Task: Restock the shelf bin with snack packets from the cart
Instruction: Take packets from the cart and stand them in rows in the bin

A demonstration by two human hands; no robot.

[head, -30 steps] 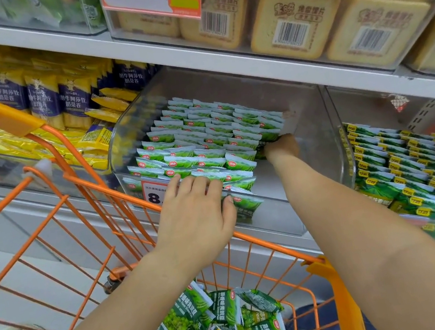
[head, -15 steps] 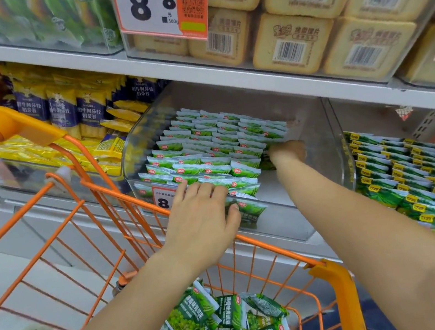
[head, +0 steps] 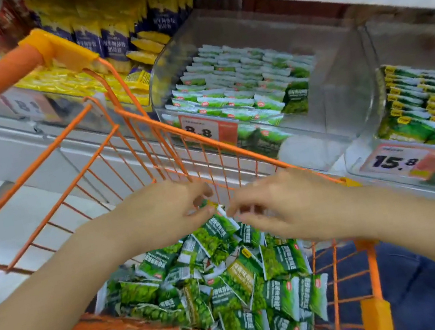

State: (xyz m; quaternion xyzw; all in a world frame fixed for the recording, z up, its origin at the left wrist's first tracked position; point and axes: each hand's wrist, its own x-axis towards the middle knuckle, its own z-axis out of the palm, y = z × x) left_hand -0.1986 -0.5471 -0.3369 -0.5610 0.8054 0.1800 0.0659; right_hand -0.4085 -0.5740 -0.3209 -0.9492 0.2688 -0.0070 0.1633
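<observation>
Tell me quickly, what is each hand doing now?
Left hand: fingers pinch the top green packet of the cart pile.
Right hand: fingers curled beside that packet; grip cannot be told.

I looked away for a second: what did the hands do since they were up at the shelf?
Both hands left the clear bin and dropped over the cart. The left hand now pinches a green packet from the pile; the right hand reaches beside it. The rows in the bin look unchanged.
</observation>
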